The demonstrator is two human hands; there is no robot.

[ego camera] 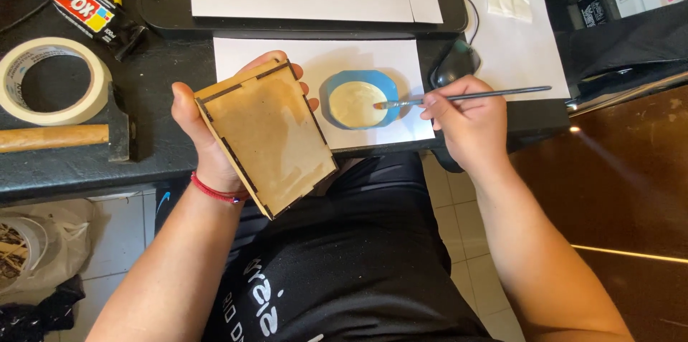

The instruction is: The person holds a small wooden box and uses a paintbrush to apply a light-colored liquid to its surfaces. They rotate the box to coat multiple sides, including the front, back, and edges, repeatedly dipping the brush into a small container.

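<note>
Left hand (208, 131): grip closed round wooden box (266, 138), tilted above lap. Right hand (466, 121): brush (459, 97) pinched, tip in blue bowl (358, 100) on table (79, 163). Step: loading. Next calls for steady strokes.

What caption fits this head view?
Left hand holds a wooden box; right hand dips a paintbrush into a blue bowl.

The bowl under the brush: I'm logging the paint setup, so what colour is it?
The bowl is blue, holding a pale cream liquid; the head view shows it best, with the brush tip dipped in.
</note>
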